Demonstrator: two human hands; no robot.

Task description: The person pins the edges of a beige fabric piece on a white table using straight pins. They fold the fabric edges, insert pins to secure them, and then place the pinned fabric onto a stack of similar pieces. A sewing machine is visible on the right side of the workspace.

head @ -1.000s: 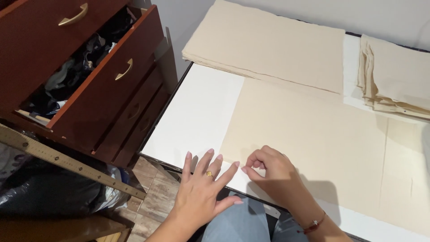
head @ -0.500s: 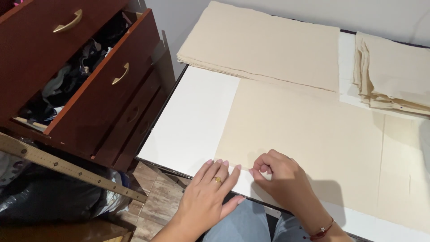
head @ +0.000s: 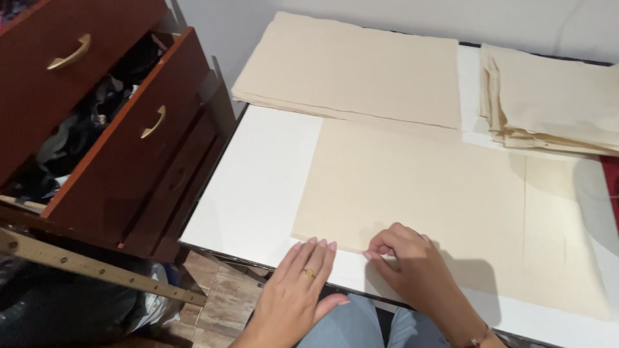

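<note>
The big beige sheet [head: 419, 193] is lying flat on the white desk [head: 258, 187], its near edge running along just ahead of both hands, and as far as one can judge nothing is lifted or folded yet, so the handling of this sheet is looking barely begun. Behind it a stack of beige sheets [head: 354, 64] is sitting at the back, with a second, folded-looking pile [head: 554, 96] off to the right. The left hand [head: 300, 283] is lying open and flat, fingers straight and together, fingertips touching the sheet's near edge and gripping nothing. The right hand [head: 403, 254] is curling in, thumb and fingers pinching at that same near edge. Off to the left, brown drawers [head: 122, 154] are hanging open.
</note>
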